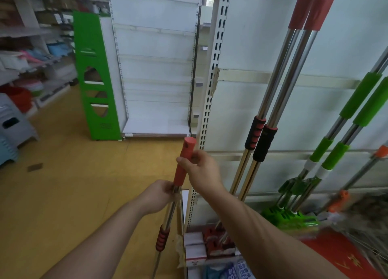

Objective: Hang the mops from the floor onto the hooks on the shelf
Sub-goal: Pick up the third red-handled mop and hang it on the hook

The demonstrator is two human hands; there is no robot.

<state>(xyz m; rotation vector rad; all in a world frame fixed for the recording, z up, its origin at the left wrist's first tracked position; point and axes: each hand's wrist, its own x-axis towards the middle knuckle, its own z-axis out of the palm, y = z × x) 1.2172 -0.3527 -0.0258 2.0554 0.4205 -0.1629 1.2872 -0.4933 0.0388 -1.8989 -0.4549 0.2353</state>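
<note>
I hold a mop upright in front of me by its red foam handle (184,161); its steel pole runs down to a red-and-black grip (162,237). My right hand (199,169) is closed around the red handle near its top. My left hand (160,194) grips the pole just below the red foam. The mop's head is out of view below. Two red-handled mops (279,90) hang against the white shelf panel (260,48) to the right, with two green-gripped mops (344,132) and an orange-fitted one (344,197) further right.
The slotted shelf upright (212,90) stands just behind the held handle. A green-sided white shelf unit (151,69) is at the back. Boxes and a packet (210,249) lie at the shelf base. Grey stools (12,123) stand left on the yellow floor.
</note>
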